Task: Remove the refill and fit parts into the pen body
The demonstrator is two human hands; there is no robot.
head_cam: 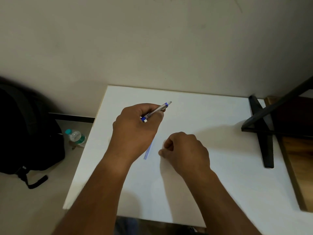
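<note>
My left hand grips a silver pen with blue trim above the white table; the pen's end points up and to the right. Partly under my left wrist a thin blue refill lies on the table. My right hand rests on the table just right of the refill, fingers curled with thumb and forefinger together; whether anything small sits between them cannot be told.
A black backpack sits on the floor at the left with a plastic water bottle beside it. A black stand base rests on the table's right side, next to a wooden surface. A wall stands behind.
</note>
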